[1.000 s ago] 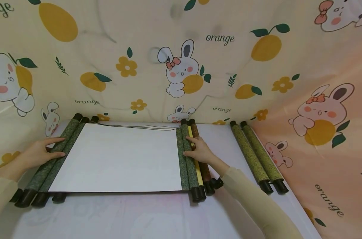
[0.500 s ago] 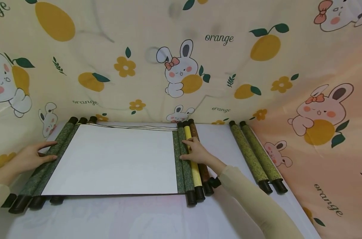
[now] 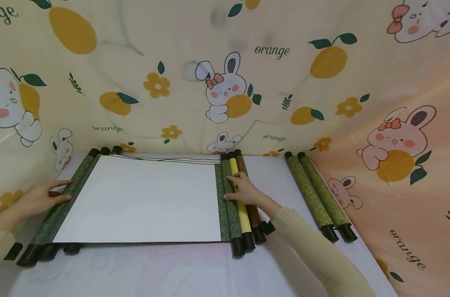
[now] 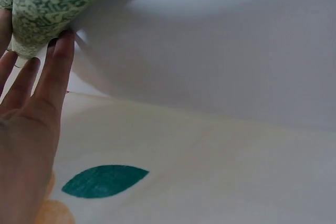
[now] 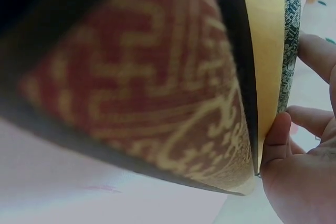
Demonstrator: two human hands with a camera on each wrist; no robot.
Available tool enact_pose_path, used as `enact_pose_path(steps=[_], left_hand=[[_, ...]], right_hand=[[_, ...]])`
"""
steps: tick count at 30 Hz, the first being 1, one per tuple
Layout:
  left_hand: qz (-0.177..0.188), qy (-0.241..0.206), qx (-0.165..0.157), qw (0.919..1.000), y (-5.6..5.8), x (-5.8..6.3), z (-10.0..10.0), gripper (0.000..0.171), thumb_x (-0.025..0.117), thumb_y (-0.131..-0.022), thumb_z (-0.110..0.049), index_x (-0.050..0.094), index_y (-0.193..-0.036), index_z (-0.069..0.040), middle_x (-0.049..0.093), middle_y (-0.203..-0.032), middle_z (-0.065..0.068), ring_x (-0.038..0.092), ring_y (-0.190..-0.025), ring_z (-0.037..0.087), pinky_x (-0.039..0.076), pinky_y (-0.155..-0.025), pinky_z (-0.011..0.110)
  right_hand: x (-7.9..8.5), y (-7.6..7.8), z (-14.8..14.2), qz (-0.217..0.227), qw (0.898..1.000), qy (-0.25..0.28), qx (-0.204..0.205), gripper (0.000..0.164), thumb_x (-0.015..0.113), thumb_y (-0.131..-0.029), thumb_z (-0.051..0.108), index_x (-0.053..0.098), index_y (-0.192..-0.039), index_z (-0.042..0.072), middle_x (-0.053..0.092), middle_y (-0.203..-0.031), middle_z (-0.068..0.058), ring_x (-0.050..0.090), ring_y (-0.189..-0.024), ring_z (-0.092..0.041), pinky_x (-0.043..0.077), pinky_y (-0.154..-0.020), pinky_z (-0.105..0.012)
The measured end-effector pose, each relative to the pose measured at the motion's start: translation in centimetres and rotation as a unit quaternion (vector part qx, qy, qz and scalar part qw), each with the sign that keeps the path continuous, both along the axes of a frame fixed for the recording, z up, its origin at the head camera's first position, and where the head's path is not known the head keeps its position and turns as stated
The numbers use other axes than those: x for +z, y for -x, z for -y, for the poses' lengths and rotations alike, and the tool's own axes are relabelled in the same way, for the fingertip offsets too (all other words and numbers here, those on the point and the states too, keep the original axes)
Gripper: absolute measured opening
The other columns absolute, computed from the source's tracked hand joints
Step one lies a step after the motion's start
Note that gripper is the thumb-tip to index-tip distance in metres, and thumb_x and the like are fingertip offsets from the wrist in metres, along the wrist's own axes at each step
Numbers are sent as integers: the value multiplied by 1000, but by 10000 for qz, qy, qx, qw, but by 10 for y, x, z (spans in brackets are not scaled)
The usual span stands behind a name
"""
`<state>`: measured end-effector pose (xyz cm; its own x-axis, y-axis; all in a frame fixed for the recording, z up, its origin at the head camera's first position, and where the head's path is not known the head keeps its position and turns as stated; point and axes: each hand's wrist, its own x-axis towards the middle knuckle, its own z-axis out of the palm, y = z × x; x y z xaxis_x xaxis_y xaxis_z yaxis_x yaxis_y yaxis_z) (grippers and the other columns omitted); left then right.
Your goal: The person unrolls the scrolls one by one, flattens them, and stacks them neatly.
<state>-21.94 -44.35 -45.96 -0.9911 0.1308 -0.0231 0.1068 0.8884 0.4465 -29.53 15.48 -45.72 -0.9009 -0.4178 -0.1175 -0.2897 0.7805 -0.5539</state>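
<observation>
A scroll with white paper [image 3: 143,198] lies spread flat, with green patterned rolls along its sides. My left hand [image 3: 37,201] grips the left green roll [image 3: 55,220], thumb and forefinger on its top. In the left wrist view, the other fingers [image 4: 63,59] curl up against the roll's underside. My right hand [image 3: 245,190] holds the right green roll [image 3: 234,220], reaching over a yellow roll [image 3: 243,218] and a brown patterned roll [image 3: 254,218] beside it. The right wrist view shows that brown roll [image 5: 147,77] large and close, partly hiding the work.
Two olive-green scrolls [image 3: 309,194] lie side by side near the table's right edge. More black roller ends [image 3: 72,248] stick out under the scroll's left part. Thin cords [image 3: 165,159] run along its far edge. A printed cloth [image 3: 188,95] hangs behind the white table [image 3: 154,272].
Both hands have shifted slightly left and toward me with the scroll. The right green roll now lies clear of the yellow roll, which it partly covered before. Over the last half second little changes.
</observation>
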Motion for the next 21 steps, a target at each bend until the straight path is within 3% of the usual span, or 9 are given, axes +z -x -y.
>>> enact_pose_path(steps=[8,13,21], left_hand=[[5,137,-94,9999,-3,3,-6,58,62,-91,-26,43,-131,11,46,-117,46,54,-98,56,47,-75,59],[43,195,-170,9997,-9,9,-13,58,62,-91,-24,42,-130,13,47,-116,46,53,-97,57,48,-71,57],[161,216,-327,9991,-17,33,-45,67,56,-95,-35,33,-139,11,31,-133,44,36,-114,61,33,-88,70]], right_hand=[[4,-5,0,-40,9999,-122,-34,76,72,-84,33,36,-147,11,28,-144,-22,29,-132,-39,40,-95,-52],[4,-7,-3,-132,9998,-149,94,75,72,-84,32,36,-147,12,32,-141,-22,42,-120,-34,45,-88,-47],[9,-19,-17,-264,9981,442,349,67,69,-87,29,40,-145,15,34,-141,-14,50,-107,-25,48,-78,-38]])
